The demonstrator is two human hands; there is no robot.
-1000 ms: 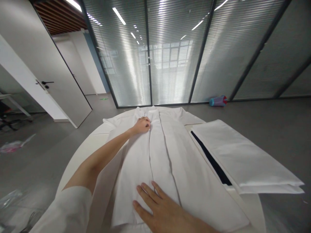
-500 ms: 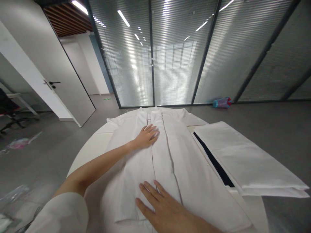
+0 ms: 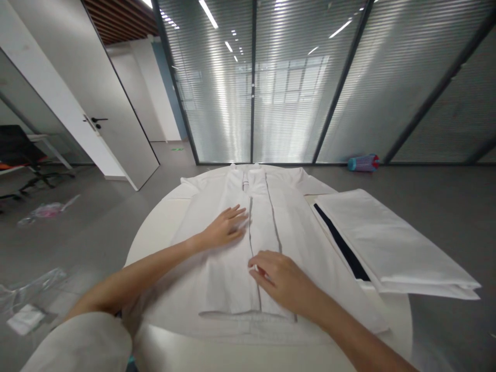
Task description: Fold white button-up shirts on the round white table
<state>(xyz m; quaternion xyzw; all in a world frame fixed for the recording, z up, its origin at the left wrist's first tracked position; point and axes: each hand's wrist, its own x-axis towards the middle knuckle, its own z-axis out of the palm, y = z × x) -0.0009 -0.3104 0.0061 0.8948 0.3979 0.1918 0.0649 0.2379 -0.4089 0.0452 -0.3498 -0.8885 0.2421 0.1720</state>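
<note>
a white garment (image 3: 279, 227) lies flat and lengthwise down the middle of the round table (image 3: 155, 232), folded panels meeting at its centre. the left hand (image 3: 227, 227) presses flat, fingers spread; the right hand (image 3: 277, 274) curls its fingertips onto the seam. folded white cloths (image 3: 387, 243) sit at the right edge.

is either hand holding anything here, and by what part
Left hand lies flat on the white garment, gripping nothing. Right hand curls its fingertips at the centre fold; whether it pinches cannot be told.
</note>
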